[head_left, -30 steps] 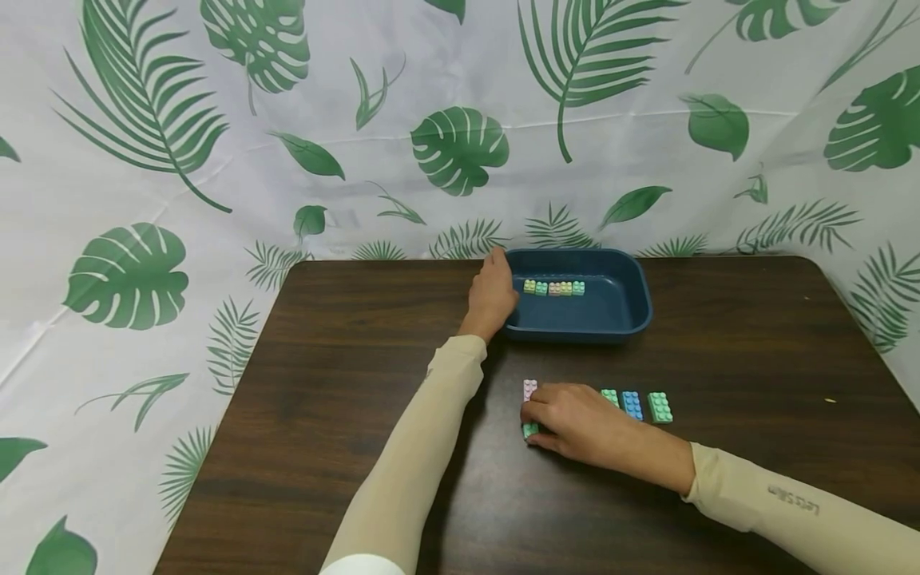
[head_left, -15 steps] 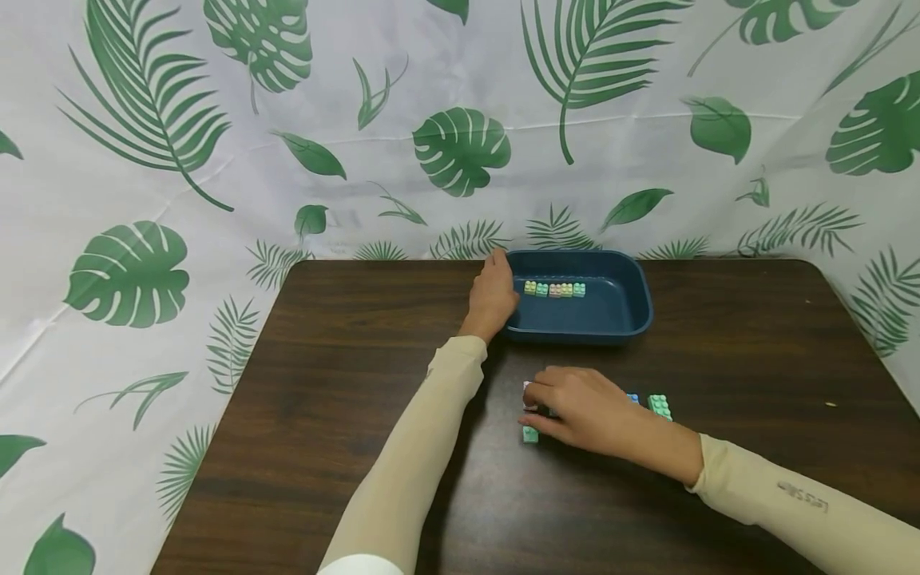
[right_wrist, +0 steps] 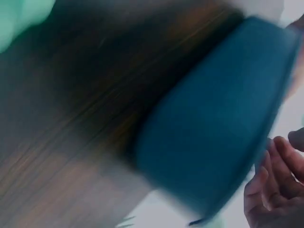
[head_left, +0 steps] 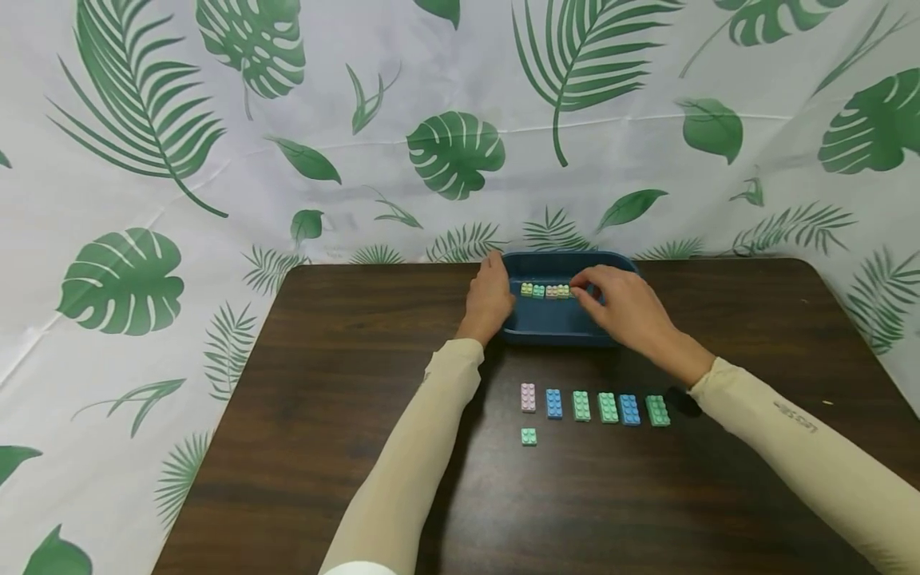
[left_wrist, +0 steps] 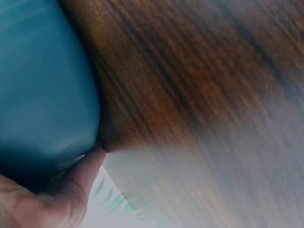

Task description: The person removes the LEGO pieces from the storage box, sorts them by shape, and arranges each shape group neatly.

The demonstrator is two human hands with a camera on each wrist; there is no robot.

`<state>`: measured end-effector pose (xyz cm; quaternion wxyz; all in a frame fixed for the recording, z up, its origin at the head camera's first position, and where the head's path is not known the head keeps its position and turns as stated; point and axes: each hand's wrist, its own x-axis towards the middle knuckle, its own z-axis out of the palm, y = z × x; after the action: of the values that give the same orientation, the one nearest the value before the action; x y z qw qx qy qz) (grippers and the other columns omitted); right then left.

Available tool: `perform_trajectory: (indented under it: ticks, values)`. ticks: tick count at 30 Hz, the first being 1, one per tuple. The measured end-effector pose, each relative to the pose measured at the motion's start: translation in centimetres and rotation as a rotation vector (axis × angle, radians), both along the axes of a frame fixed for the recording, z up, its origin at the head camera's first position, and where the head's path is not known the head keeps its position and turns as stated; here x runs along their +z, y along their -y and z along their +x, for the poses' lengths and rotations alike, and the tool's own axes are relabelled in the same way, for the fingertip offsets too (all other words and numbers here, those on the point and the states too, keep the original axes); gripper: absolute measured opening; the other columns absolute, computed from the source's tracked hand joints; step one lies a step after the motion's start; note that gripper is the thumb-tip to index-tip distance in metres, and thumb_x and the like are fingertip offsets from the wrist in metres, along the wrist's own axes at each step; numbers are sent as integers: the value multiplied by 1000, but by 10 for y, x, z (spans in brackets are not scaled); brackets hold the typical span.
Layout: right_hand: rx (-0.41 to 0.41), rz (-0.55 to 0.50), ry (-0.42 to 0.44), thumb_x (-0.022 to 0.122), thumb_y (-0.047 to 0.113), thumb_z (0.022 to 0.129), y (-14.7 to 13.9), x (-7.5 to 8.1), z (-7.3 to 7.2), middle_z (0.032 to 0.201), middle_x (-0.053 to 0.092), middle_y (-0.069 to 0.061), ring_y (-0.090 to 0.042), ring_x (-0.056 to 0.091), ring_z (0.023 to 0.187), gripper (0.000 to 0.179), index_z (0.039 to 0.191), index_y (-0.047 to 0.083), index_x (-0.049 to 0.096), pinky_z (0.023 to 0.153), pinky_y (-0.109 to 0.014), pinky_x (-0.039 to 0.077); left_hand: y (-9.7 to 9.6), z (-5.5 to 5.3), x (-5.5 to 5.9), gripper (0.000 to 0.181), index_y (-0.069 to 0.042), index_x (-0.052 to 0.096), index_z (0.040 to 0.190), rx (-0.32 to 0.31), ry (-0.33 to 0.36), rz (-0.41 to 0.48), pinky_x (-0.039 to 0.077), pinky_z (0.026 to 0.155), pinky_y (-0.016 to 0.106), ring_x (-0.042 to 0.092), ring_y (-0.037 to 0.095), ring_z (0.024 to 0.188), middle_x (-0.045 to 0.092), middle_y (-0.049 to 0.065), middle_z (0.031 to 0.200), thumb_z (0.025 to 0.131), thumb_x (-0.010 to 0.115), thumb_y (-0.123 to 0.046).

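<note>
My left hand grips the left end of a dark blue plastic tray; in the left wrist view a finger lies along the tray's outer wall. Inside the tray runs a short row of small building bricks, among them a yellow one, a teal one and a pink one. Over the tray, my right hand has thumb and fingertips close together at the row's right end, covering the brick there. I cannot tell whether they pinch it. A small green brick sits on the table.
Longer bricks form a spaced row on the dark wooden table in front of the tray: pink at the left, then several blue and green ones. A leaf-patterned cloth hangs behind the table.
My right hand has let go of the small green brick on the table, lifted away and moved up and right into the tray. The left hand has stayed at the tray.
</note>
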<state>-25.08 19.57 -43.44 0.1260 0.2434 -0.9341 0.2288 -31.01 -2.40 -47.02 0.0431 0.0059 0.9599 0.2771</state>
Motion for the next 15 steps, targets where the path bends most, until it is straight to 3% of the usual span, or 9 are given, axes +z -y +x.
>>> perform_trajectory:
  ticks: [3, 8, 15]
  values:
    - [-59, 30, 63, 72, 14, 102, -7, -7, -17, 106, 77, -14, -28, 72, 88, 16, 114, 5, 76, 74, -48, 59, 2, 0, 0, 72, -9, 31, 160, 8, 4, -8, 62, 91, 45, 68, 34, 117, 48, 14, 158, 100, 71, -10]
    - [-112, 186, 136, 75, 16, 99, -6, -14, -32, 118, 75, -20, -37, 71, 103, 28, 124, 3, 74, 80, -55, 60, 2, 0, 0, 71, -8, 32, 159, -4, -3, -7, 61, 91, 44, 69, 34, 114, 49, 15, 157, 101, 71, -10]
    - [-104, 341, 102, 77, 19, 98, 4, -24, -36, 119, 75, -20, -38, 69, 106, 35, 127, 1, 73, 82, -53, 61, 1, 1, 1, 66, -6, 36, 155, -12, -26, -14, 62, 91, 43, 70, 34, 112, 53, 16, 150, 100, 72, -11]
